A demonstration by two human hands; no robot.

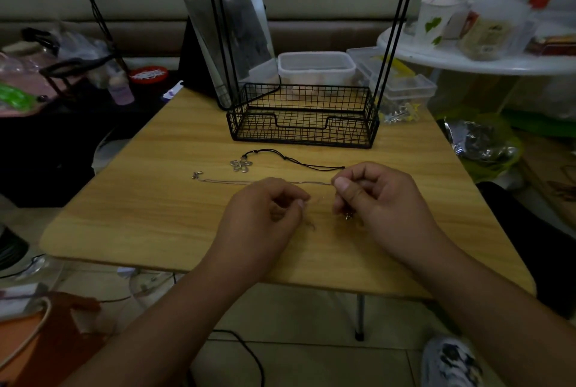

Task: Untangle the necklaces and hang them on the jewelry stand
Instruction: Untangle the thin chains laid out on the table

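A thin silver chain necklace (224, 181) lies stretched across the wooden table (124, 199), its clasp end at the left. My right hand (380, 199) pinches the chain's right end between thumb and fingers; a small pendant (348, 215) hangs under it. My left hand (268, 215) pinches a fine strand near its fingertips, close to the right hand. A black cord necklace (299, 162) with a silver flower pendant (240, 165) lies just behind the chain. The black wire jewelry stand (302, 118) with a basket base stands at the table's back, its hooks at the top edge.
A tilted mirror (224, 28) stands behind the stand's left post. Clear plastic boxes (316, 67) sit behind and to the right of the basket. A white round table (467, 56) with clutter is at the right; bags and bottles lie on the left.
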